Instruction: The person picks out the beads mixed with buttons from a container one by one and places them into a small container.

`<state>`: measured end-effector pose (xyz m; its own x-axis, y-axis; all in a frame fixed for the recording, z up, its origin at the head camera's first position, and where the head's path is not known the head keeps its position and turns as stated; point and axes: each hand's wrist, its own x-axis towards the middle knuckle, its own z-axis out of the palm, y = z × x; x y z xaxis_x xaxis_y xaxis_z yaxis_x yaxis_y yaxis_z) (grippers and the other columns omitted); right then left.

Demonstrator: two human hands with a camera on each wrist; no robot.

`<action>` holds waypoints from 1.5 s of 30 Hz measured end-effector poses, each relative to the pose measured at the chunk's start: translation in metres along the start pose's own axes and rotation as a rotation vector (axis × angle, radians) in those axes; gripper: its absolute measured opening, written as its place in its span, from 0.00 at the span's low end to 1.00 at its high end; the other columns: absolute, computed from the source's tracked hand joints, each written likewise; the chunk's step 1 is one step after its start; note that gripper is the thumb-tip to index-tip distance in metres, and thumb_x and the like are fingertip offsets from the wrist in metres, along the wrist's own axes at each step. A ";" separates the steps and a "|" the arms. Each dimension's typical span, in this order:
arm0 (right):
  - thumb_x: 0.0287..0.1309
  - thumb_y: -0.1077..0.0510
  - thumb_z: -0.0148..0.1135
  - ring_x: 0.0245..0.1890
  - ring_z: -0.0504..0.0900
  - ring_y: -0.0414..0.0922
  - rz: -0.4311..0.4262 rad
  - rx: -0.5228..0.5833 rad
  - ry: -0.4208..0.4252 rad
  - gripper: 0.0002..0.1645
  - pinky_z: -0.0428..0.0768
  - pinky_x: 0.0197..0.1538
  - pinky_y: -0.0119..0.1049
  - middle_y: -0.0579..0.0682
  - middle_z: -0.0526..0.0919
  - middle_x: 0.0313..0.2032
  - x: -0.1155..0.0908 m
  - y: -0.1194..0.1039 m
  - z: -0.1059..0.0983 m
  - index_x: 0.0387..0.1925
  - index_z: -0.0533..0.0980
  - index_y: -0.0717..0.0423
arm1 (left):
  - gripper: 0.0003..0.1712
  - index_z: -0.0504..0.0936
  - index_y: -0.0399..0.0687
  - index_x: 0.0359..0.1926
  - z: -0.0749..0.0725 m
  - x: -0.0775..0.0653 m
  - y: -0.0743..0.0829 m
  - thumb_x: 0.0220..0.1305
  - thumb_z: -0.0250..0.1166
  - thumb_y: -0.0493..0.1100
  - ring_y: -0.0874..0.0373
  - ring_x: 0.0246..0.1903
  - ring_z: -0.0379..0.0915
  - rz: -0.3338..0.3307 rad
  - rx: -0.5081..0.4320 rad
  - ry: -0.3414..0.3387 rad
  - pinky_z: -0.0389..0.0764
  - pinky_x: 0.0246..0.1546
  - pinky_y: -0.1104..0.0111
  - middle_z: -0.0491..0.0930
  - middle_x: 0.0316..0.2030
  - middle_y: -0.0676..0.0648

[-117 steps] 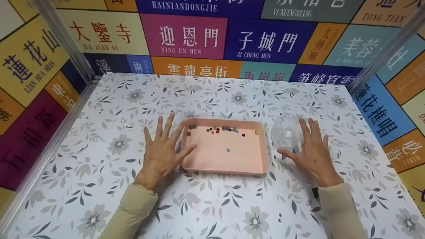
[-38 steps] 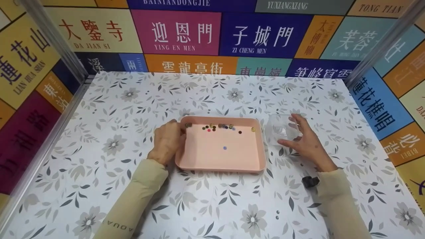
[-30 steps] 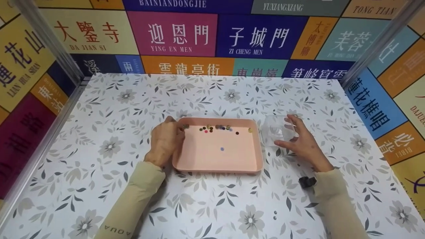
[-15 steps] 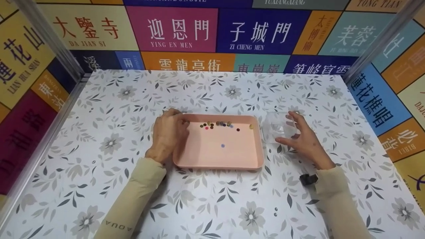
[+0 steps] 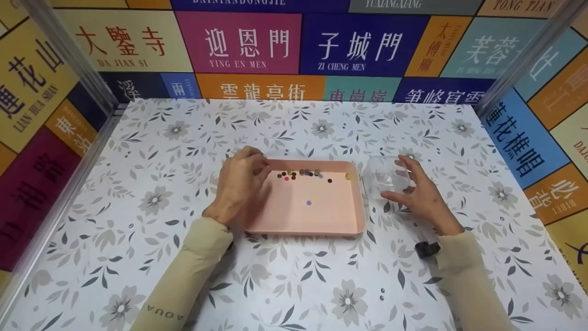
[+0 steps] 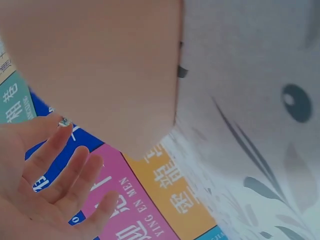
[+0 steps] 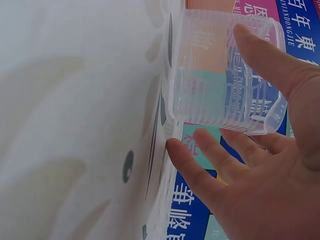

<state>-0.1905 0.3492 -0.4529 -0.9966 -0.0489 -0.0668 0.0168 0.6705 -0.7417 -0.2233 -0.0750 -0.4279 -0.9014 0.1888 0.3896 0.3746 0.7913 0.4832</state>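
Note:
My left hand [image 5: 239, 181] is above the left back corner of a shallow pink tray [image 5: 303, 232]. Its thumb and index finger pinch a small shiny bead [image 6: 64, 121], while the other fingers are spread loosely in the left wrist view. Several small coloured beads lie in the tray, mostly along its back wall; a blue bead [image 5: 308, 202] sits alone near the middle. On the right, my right hand [image 5: 425, 197] holds a clear plastic box [image 7: 210, 75] standing on the table, its thumb and fingers about the right side. The tray hides part of the left wrist view.
A white table covering [image 5: 183, 276] with grey flowers and leaves lies under everything. Panels with printed writing [image 5: 239, 43] enclose the back and sides. A small black object [image 5: 427, 249] is at the right sleeve's cuff.
Both hands were spread beside the tray and box earlier. The left hand reached into the tray's back left corner and has lifted a bead; the right hand has closed in around the box.

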 end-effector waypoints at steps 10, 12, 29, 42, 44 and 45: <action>0.56 0.44 0.79 0.80 0.54 0.69 0.023 -0.001 -0.017 0.67 0.65 0.73 0.70 0.52 0.51 0.84 -0.001 -0.001 0.000 0.83 0.43 0.32 | 0.04 0.91 0.44 0.39 0.000 0.002 0.006 0.64 0.72 0.37 0.49 0.44 0.86 0.020 -0.032 -0.016 0.86 0.50 0.60 0.85 0.45 0.47; 0.55 0.43 0.79 0.80 0.54 0.70 0.024 0.000 -0.020 0.67 0.65 0.73 0.70 0.52 0.51 0.84 0.000 -0.001 0.000 0.83 0.43 0.32 | 0.04 0.91 0.43 0.39 -0.001 0.003 0.007 0.63 0.72 0.37 0.49 0.45 0.86 0.029 -0.045 -0.012 0.86 0.50 0.60 0.85 0.46 0.46; 0.53 0.39 0.78 0.80 0.55 0.70 -0.007 0.035 -0.015 0.68 0.64 0.75 0.68 0.54 0.51 0.84 -0.002 0.003 0.000 0.83 0.43 0.32 | 0.06 0.90 0.46 0.42 0.000 0.012 0.025 0.65 0.72 0.40 0.50 0.50 0.84 0.031 -0.046 -0.070 0.85 0.53 0.59 0.84 0.50 0.47; 0.54 0.39 0.78 0.77 0.57 0.74 0.033 0.014 -0.025 0.68 0.65 0.73 0.70 0.53 0.49 0.84 0.000 0.002 -0.001 0.83 0.42 0.27 | 0.07 0.90 0.47 0.43 0.001 0.018 0.035 0.66 0.71 0.41 0.51 0.53 0.84 0.033 -0.074 -0.075 0.85 0.55 0.59 0.84 0.51 0.49; 0.54 0.38 0.78 0.76 0.59 0.74 0.033 0.016 -0.026 0.68 0.65 0.73 0.70 0.53 0.49 0.84 -0.001 0.002 -0.001 0.83 0.42 0.26 | 0.06 0.90 0.47 0.43 0.001 0.018 0.037 0.66 0.71 0.41 0.51 0.53 0.84 0.033 -0.081 -0.077 0.85 0.55 0.59 0.84 0.51 0.49; 0.53 0.38 0.78 0.76 0.60 0.74 0.033 0.017 -0.027 0.68 0.65 0.73 0.71 0.53 0.49 0.84 -0.001 0.003 -0.001 0.83 0.42 0.26 | 0.06 0.90 0.47 0.43 0.002 0.018 0.037 0.66 0.71 0.41 0.50 0.52 0.84 0.033 -0.084 -0.078 0.85 0.55 0.59 0.84 0.51 0.49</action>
<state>-0.1894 0.3515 -0.4543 -0.9930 -0.0472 -0.1087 0.0508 0.6595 -0.7500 -0.2262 -0.0408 -0.4042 -0.9014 0.2607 0.3458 0.4178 0.7334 0.5363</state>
